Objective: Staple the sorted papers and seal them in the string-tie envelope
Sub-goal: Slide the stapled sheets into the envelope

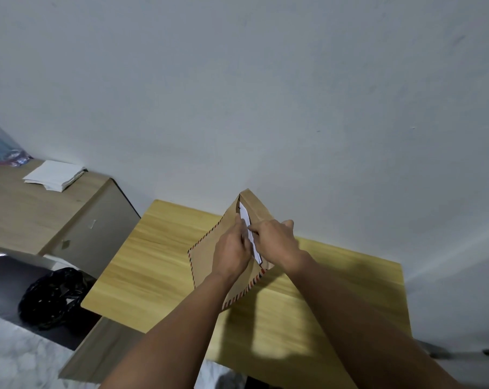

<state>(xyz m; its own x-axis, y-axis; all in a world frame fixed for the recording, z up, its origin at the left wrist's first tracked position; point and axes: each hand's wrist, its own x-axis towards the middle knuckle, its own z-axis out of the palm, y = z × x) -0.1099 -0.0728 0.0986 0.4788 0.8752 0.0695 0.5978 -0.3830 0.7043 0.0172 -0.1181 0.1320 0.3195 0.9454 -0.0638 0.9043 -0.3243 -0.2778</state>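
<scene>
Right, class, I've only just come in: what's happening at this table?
A person holds a brown envelope with red-and-blue edging upright above a wooden table. The left hand grips the envelope's front panel at the mouth, while the right hand feeds white papers down into it. The papers are partly in, their top edge showing. The envelope is not yet sealed.

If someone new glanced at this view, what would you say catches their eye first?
Most striking is the brown envelope with its red-and-blue striped border, held up on edge over the yellow wooden table at centre. The left hand and right hand hold its open mouth, where white papers show. Further left, a stack of white sheets lies on a paler cabinet, with a black plastic bag below.
</scene>
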